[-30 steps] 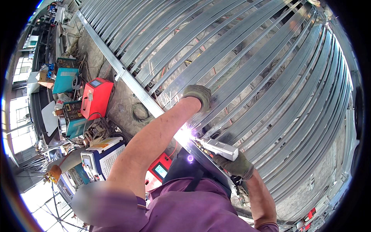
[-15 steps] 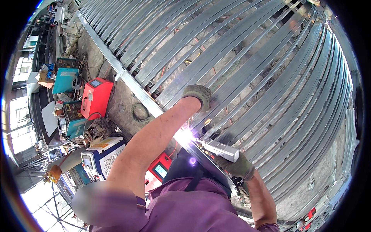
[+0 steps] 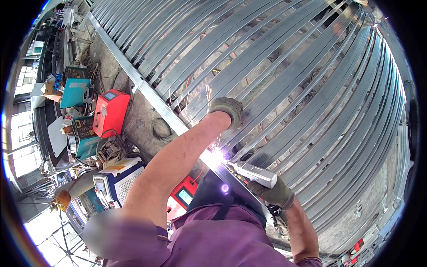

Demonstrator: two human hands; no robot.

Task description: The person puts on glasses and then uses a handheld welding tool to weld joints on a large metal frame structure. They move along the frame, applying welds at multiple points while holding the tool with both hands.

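My right hand (image 3: 275, 194), in a dark green glove, is closed around the grip of a silver welding gun (image 3: 254, 172). The gun's tip meets a glaring white-violet arc (image 3: 216, 155) on the long steel edge rail (image 3: 171, 118), and glare hides the exact contact spot. Beyond the arc, my gloved left hand (image 3: 228, 111) is curled over one of the flat galvanized bars (image 3: 284, 84) that run off from this rail. Its fingertips are mostly hidden by the glove's back. Thin sparks fly up past the left forearm.
Many parallel bars fill the middle and right, with cables on the concrete below. Along the left stand a red machine (image 3: 112, 114), teal welding machines (image 3: 75, 92) and a white-and-blue machine (image 3: 116, 182). Another red unit (image 3: 183, 196) with a screen sits near my body.
The arc and the gun have crept slightly right along the rail. Longer sparks now shoot up beside my left hand, which stays in place.
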